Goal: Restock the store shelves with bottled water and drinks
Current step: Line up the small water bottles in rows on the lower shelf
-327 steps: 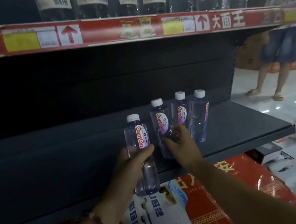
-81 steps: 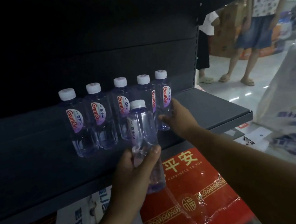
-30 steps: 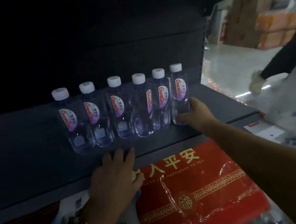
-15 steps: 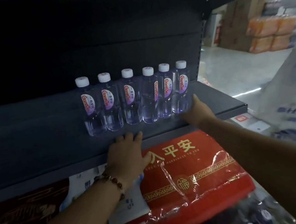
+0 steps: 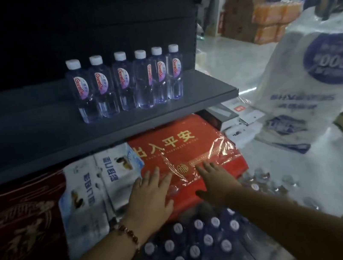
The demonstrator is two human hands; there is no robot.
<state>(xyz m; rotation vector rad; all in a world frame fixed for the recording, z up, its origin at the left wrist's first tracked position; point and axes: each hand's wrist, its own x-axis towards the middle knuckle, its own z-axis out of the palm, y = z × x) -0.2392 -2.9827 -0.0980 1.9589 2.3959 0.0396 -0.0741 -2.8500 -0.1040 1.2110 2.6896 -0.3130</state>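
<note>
Hands observed: my left hand (image 5: 152,197) and right hand (image 5: 216,182) spread flat, empty, above red package (image 5: 182,150); six bottles (image 5: 127,83) upright on shelf (image 5: 32,138).

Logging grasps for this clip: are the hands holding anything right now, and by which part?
Nothing is held. The left hand and the right hand are both open, fingers spread, over the red packet under the shelf.

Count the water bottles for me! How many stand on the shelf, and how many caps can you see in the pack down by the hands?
Bottles standing on the shelf: 6
Caps showing in the pack below: about 13
Total: about 19
</note>
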